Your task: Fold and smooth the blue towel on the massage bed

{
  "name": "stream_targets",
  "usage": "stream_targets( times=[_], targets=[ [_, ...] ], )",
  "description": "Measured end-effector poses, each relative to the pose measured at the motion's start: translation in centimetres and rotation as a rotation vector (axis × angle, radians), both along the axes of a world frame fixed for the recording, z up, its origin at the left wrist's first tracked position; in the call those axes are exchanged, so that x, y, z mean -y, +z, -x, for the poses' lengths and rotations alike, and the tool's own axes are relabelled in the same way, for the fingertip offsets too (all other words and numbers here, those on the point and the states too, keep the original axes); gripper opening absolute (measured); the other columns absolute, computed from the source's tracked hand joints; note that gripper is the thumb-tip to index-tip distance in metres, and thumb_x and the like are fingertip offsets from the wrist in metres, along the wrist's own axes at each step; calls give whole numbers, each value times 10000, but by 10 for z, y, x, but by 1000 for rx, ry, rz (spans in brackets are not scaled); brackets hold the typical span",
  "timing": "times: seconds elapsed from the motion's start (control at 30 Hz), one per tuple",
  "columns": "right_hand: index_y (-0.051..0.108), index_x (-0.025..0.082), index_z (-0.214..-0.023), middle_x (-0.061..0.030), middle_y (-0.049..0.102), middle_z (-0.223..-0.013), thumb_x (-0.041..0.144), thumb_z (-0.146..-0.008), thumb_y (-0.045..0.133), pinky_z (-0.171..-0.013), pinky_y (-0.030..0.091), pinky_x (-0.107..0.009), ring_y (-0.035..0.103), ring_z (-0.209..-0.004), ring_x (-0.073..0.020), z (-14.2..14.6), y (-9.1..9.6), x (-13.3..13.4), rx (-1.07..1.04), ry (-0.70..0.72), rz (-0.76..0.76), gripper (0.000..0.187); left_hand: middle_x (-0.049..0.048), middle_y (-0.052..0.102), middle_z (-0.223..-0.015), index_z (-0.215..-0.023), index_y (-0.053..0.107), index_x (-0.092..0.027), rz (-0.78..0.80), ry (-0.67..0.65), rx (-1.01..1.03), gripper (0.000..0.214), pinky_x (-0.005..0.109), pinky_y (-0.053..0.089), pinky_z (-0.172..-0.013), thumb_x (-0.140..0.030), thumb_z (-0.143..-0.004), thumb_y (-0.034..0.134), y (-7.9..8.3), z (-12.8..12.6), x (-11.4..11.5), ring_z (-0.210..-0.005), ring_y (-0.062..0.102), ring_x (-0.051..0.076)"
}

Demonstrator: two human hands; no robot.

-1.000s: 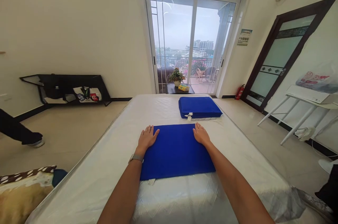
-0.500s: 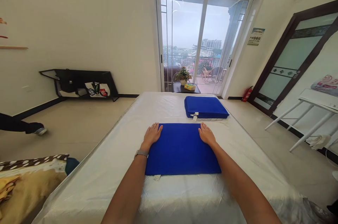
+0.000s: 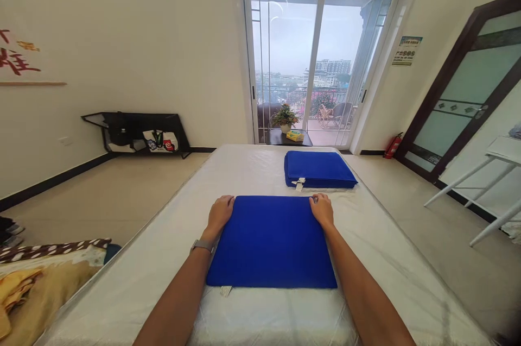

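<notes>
A flat, rectangular blue fabric piece (image 3: pixel 272 243) lies before me on a plastic-covered mattress (image 3: pixel 268 316), a small white tag poking out from its near edge. At its far left corner is my left hand (image 3: pixel 221 213), fingers curled over the edge and a watch band on the wrist. My right hand (image 3: pixel 323 209) grips the far right corner, its fingertips partly hidden. Beyond them a stack of similar blue fabric pieces (image 3: pixel 319 167) rests on the mattress, white tags hanging from its near left corner.
Past the mattress, a small black table (image 3: pixel 274 138) holds a potted plant (image 3: pixel 285 116) and a yellow box (image 3: pixel 295 135). A black frame (image 3: pixel 138 123) leans by the left wall. Bedding (image 3: pixel 40 291) lies near left; a white stand (image 3: pixel 499 161) is at right. Another person's shoes (image 3: pixel 10 234) show far left.
My hands have slid slightly apart and curled around the edges of the blue piece, which now sits closer to me. The view has turned a little left. The other person has moved further left.
</notes>
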State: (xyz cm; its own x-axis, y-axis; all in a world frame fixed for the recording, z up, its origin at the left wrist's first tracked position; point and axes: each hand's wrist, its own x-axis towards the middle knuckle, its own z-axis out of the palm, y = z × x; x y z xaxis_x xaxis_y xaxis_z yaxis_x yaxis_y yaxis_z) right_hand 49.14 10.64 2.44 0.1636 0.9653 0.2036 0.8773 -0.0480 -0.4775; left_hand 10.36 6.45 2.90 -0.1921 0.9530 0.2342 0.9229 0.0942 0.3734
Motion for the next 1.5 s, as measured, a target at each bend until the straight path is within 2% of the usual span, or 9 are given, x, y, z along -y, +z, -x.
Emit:
stream_targets(
  times=[0.2, 0.43, 0.53, 0.67, 0.83, 0.93, 1.13, 1.33, 1.5],
  targets=[
    [685, 195, -1213, -121, 641, -1297, 357, -984, 443, -988, 431, -347, 560, -1197, -280, 2, 6, 7, -79, -5, -38, 371, 145, 685, -1232, -1218, 726, -217, 77, 45, -108, 510, 431, 508, -951, -460, -979, 347, 11, -4, -19, -1156, 609, 325],
    [625, 260, -1229, -54, 729, -1144, 323, -1001, 425, -915, 437, -329, 596, -1152, -241, 4, 13, 13, -198, 6, -21, 310, 119, 726, -1183, -1012, 759, -219, 136, 1, -127, 312, 354, 513, -894, -326, -863, 507, 23, -3, -38, -1096, 653, 289],
    [605, 287, -1247, -27, 727, -1152, 280, -1004, 405, -891, 438, -310, 625, -1106, -212, 4, 13, 15, -218, 35, -45, 314, 113, 744, -1146, -985, 746, -214, 110, -17, -83, 287, 354, 516, -896, -338, -854, 523, 22, -2, -36, -1086, 667, 285],
    [659, 299, -1132, -3, 714, -1180, 277, -1009, 367, -865, 454, -293, 646, -1045, -186, 3, 13, 15, -252, 65, -75, 317, 76, 777, -1045, -1021, 720, -218, 44, -47, 38, 311, 326, 532, -895, -366, -882, 486, 16, -1, -27, -1025, 705, 244],
    [706, 293, -1080, -7, 714, -1203, 305, -989, 401, -870, 480, -294, 656, -1032, -185, 2, 9, 13, -341, 35, -91, 318, 60, 787, -1076, -1090, 709, -205, -47, -63, 204, 375, 314, 559, -899, -407, -883, 470, 9, 2, -19, -978, 730, 224],
    [728, 260, -1045, -22, 740, -1129, 314, -947, 444, -902, 498, -312, 669, -1009, -191, 3, 9, 10, -446, 40, -165, 305, 66, 784, -1106, -1124, 721, -204, -93, -90, 284, 431, 335, 564, -925, -467, -877, 485, 14, 6, -18, -1004, 730, 237],
    [741, 188, -957, -76, 754, -1015, 403, -879, 519, -886, 533, -357, 689, -921, -216, 5, 34, 10, -684, 95, -454, 319, 73, 792, -1064, -1026, 774, -226, -274, -99, 603, 433, 436, 540, -1005, -557, -785, 632, 45, 12, -12, -1007, 730, 276],
    [740, 199, -949, -77, 745, -1001, 478, -912, 568, -907, 528, -383, 678, -930, -213, 5, 89, 38, -719, 143, -702, 330, 79, 797, -968, -980, 785, -185, -430, -106, 880, 512, 444, 548, -1012, -583, -657, 784, 86, 17, 11, -960, 735, 259],
    [726, 198, -922, -61, 739, -971, 472, -905, 640, -899, 542, -379, 683, -935, -204, 8, 133, 79, -779, 174, -871, 287, 81, 790, -983, -980, 780, -174, -608, -127, 957, 505, 434, 565, -996, -561, -658, 819, 131, 7, 48, -966, 731, 242]
  ],
)
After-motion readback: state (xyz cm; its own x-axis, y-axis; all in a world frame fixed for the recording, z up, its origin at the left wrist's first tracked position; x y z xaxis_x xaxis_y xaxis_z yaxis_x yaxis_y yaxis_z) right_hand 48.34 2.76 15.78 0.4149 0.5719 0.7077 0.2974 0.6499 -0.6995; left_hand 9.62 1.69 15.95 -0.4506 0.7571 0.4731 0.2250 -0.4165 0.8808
